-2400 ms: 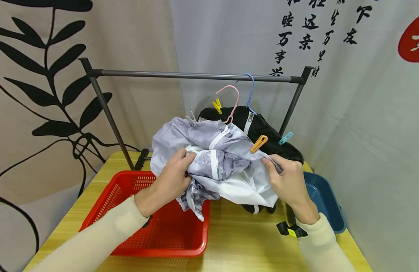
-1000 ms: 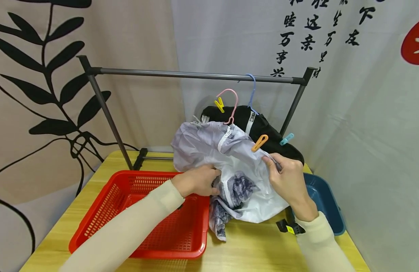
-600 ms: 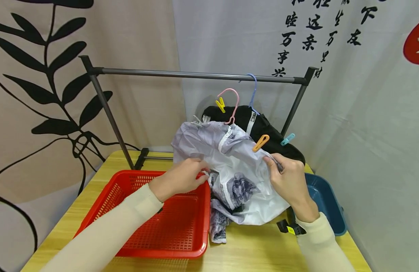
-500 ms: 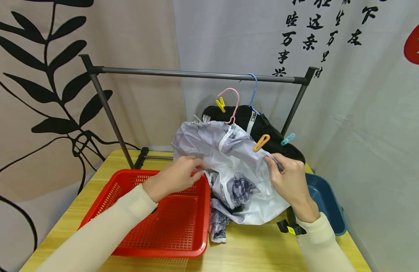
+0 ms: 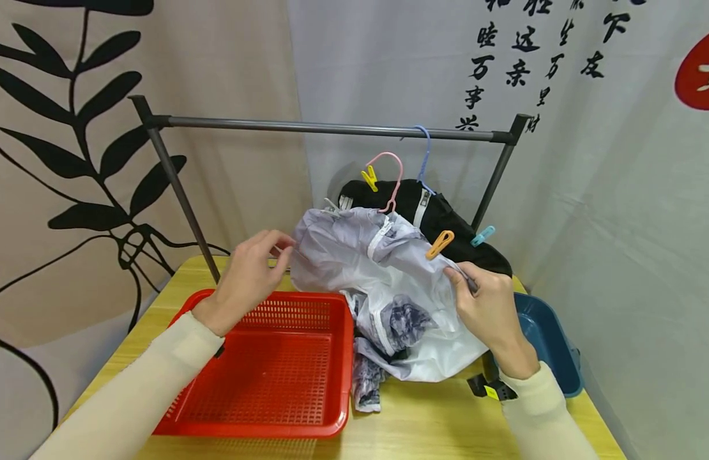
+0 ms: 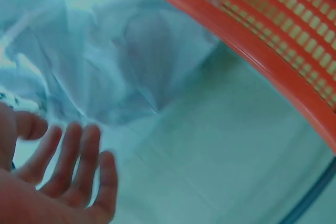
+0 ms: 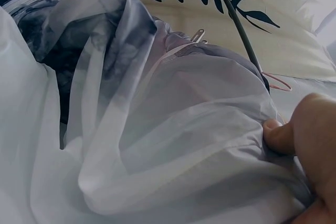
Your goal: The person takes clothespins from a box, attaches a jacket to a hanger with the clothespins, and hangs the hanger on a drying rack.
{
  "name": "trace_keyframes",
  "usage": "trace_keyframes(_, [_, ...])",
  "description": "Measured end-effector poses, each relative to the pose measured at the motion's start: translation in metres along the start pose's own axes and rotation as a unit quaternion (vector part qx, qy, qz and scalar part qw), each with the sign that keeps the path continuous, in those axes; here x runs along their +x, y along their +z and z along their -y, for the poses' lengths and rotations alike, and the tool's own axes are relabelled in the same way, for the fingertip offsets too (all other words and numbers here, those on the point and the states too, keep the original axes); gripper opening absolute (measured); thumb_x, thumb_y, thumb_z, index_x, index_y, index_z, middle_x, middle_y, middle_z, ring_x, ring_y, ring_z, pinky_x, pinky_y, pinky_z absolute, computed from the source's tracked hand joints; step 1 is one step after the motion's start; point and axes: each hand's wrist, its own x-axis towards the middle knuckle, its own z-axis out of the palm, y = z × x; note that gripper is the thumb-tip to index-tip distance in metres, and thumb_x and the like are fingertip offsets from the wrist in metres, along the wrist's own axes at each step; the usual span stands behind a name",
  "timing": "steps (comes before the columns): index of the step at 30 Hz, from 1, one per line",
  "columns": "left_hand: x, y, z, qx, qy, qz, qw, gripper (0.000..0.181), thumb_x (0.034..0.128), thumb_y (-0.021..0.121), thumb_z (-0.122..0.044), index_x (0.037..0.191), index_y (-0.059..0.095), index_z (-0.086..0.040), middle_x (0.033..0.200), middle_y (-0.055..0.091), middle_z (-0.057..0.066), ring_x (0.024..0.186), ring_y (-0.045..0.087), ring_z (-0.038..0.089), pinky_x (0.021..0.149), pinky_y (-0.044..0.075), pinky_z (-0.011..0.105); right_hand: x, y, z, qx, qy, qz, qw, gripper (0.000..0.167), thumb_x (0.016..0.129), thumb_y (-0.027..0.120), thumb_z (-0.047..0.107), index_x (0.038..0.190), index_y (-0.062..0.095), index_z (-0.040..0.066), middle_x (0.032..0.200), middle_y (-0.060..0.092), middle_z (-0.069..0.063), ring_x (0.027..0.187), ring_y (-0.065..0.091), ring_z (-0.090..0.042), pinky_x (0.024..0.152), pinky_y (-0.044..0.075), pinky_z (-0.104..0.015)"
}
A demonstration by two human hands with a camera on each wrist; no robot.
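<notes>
A thin light-grey jacket [image 5: 354, 249] with white zip trim and a marbled grey part lies bunched in the middle, a pink hanger's [image 5: 397, 182] hook sticking out of its top. My right hand [image 5: 492, 313] pinches the jacket's right edge between thumb and fingers, just below an orange clothespin [image 5: 440, 245]. My left hand [image 5: 245, 275] is raised beside the jacket's left edge, over the back of the red basket [image 5: 342, 409]. In the left wrist view its fingers [image 6: 84, 156] are loosely bent and hold nothing. A zip pull [image 7: 198, 35] shows in the right wrist view.
A dark metal rack [image 5: 308, 126] stands behind, with a black zip garment [image 5: 464, 236] on a blue hanger [image 5: 425, 156]. Yellow [image 5: 370, 178] and light-blue clothespins [image 5: 483, 236] sit near it. A blue tray [image 5: 547, 338] stands at the right table edge.
My left hand let go of the jacket's front and moved left and up to its outer edge. The jacket's left side dropped and shifted right. My right hand kept its grip.
</notes>
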Motion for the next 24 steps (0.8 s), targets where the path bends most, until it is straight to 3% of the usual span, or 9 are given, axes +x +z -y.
trace_keyframes(4, [0.002,-0.011,0.016,0.000,-0.017,-0.084,0.9963,0.019,0.1116,0.074,-0.008,0.130,0.077,-0.004,0.123,0.079,0.017,0.103,0.080,0.038,0.085,0.066,0.058,-0.001,-0.001,-0.001,-0.001,0.001,-0.001,1.0000,0.004,0.104,0.083,0.002,0.101,0.085,0.000,0.072,0.075,-0.008,0.058,0.057,-0.009,0.055,0.038,-0.018])
trace_keyframes(8, [0.001,-0.025,0.028,0.000,-0.055,-0.131,0.9899,0.031,0.1113,0.074,-0.006,0.142,0.071,-0.001,0.134,0.072,0.023,0.110,0.076,0.043,0.089,0.060,0.058,-0.003,-0.001,-0.002,0.003,0.000,-0.001,1.0000,0.004,0.104,0.083,0.001,0.101,0.085,0.000,0.071,0.073,-0.007,0.057,0.054,-0.007,0.054,0.037,-0.018])
trace_keyframes(16, [0.005,-0.052,0.050,0.010,-0.154,-0.179,0.9717,0.049,0.1159,0.070,-0.016,0.161,0.054,-0.003,0.156,0.055,0.027,0.128,0.068,0.044,0.095,0.050,0.044,-0.007,-0.002,-0.003,0.002,-0.006,-0.001,1.0000,0.004,0.105,0.083,0.001,0.103,0.086,0.001,0.076,0.078,-0.008,0.059,0.057,-0.008,0.056,0.040,-0.018])
trace_keyframes(24, [0.013,-0.065,0.078,0.013,-0.218,-0.191,0.9570,0.060,0.1199,0.064,-0.021,0.174,0.039,-0.011,0.166,0.047,0.024,0.141,0.064,0.043,0.107,0.055,0.054,-0.008,-0.005,-0.003,0.001,-0.004,0.001,1.0000,0.004,0.106,0.083,0.003,0.103,0.086,0.003,0.074,0.075,-0.007,0.058,0.054,-0.006,0.056,0.040,-0.018])
